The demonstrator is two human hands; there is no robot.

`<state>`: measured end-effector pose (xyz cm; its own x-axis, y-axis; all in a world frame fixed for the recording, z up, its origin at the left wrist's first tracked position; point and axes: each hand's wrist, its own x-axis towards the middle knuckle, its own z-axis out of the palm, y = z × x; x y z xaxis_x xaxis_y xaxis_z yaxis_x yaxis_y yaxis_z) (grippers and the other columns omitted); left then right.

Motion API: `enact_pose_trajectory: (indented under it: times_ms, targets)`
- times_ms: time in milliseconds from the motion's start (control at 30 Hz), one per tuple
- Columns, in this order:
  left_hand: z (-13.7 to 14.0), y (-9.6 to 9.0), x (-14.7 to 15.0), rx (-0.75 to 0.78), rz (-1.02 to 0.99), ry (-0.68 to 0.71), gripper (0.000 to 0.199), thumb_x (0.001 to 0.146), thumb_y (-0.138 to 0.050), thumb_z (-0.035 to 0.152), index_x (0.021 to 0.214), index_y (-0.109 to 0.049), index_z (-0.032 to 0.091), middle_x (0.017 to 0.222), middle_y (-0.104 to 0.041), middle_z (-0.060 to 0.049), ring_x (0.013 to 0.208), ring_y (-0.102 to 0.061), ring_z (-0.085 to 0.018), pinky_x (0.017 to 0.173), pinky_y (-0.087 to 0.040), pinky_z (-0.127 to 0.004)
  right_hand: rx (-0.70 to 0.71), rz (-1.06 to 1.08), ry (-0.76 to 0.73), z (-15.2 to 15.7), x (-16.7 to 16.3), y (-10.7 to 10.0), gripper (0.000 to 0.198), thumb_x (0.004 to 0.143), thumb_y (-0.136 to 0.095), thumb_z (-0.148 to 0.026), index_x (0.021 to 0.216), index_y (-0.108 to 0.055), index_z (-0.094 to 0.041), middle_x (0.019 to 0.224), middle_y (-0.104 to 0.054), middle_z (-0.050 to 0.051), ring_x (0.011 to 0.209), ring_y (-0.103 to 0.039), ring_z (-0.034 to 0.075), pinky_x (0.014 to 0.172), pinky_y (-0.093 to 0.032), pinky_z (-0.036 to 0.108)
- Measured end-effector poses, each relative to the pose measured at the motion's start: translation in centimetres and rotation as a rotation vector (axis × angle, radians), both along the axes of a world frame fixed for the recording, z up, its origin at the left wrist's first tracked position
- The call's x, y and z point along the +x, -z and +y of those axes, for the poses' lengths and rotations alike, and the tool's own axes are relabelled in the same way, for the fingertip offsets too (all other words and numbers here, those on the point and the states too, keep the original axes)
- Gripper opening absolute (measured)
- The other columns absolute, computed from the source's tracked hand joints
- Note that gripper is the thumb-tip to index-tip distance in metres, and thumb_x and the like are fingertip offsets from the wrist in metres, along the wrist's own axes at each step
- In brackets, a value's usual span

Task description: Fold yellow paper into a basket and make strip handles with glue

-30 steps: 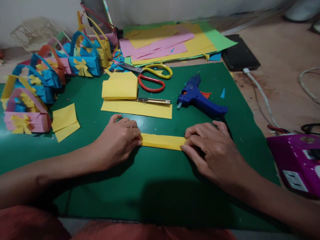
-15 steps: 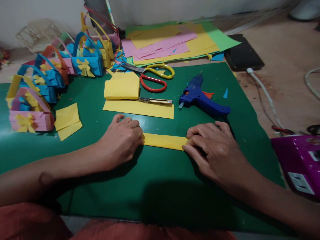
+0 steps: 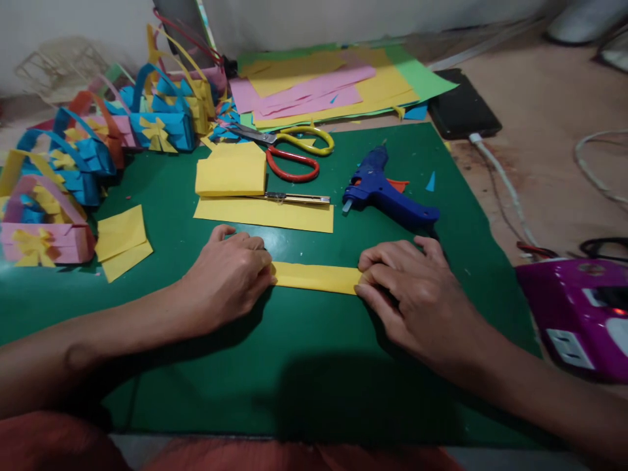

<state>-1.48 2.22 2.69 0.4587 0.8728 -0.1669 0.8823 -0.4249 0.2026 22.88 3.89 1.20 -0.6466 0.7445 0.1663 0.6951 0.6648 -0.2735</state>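
Note:
A narrow yellow paper strip [image 3: 316,277] lies flat between my hands on the green board [image 3: 235,386]. My left hand [image 3: 230,271] pinches its left end, with the fingertips partly hidden behind the knuckles. At the right end, my right hand [image 3: 412,291] grips the strip between thumb and fingers. Just beyond my hands is a folded yellow paper piece [image 3: 230,171] on a flat yellow sheet [image 3: 265,214], with a slim cutter knife [image 3: 299,198] across them. Scissors [image 3: 294,163] with one red and one yellow handle lie behind.
A blue glue gun [image 3: 387,196] rests beyond my right hand. Several small paper baskets [image 3: 167,129] stand at left, near yellow paper squares [image 3: 125,239]. Coloured sheets [image 3: 314,91] are stacked at the back. A black phone [image 3: 464,104] with a cable and a purple socket box [image 3: 574,314] sit at right.
The whole view has shifted slightly, so things appear a little further left. Both hands keep their hold on the yellow strip, with no visible change in the grip.

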Motion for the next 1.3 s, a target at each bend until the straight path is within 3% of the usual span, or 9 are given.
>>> enact_pose_trajectory:
  times_ms: [267,933,1133,1300]
  targets:
    - [-0.3,0.6,-0.5,0.046,-0.065,0.021,0.029,0.088,-0.041,0.025,0.068,-0.061,0.018,0.071,-0.061,-0.003,0.074,-0.054,-0.020,0.081,-0.029,-0.043,-0.070,-0.095,0.021,-0.2,0.2,-1.1,0.021,0.084,-0.042,-0.015,0.071,-0.058,-0.017,0.087,-0.061,0.008,0.082,-0.053,0.020,0.089,-0.028,0.047]
    - [-0.5,0.6,-0.7,0.094,-0.016,0.048,0.025,0.088,-0.042,0.023,0.073,-0.061,0.019,0.073,-0.061,-0.002,0.077,-0.055,-0.019,0.088,-0.029,-0.044,0.119,-0.210,-0.008,-0.4,0.4,-1.0,0.021,0.089,-0.040,-0.017,0.080,-0.059,-0.017,0.084,-0.063,0.006,0.080,-0.053,0.019,0.088,-0.028,0.048]
    - [-0.7,0.6,-0.7,0.167,-0.010,0.046,0.017,0.088,-0.040,0.020,0.082,-0.056,0.018,0.071,-0.061,-0.001,0.068,-0.053,-0.015,0.090,-0.031,-0.047,0.378,-0.320,-0.149,-1.3,-0.1,-1.3,0.040,0.088,-0.035,-0.007,0.119,-0.056,-0.022,0.084,-0.063,0.007,0.085,-0.052,0.022,0.089,-0.027,0.055]
    - [-0.8,0.5,-1.0,0.244,0.064,0.190,0.026,0.088,-0.035,0.012,0.097,-0.058,0.021,0.069,-0.059,-0.001,0.067,-0.051,-0.016,0.090,-0.033,-0.046,0.430,-0.365,-0.255,-1.6,-0.9,-0.9,0.043,0.086,-0.040,-0.010,0.124,-0.054,-0.024,0.081,-0.061,0.006,0.082,-0.050,0.022,0.089,-0.030,0.054]
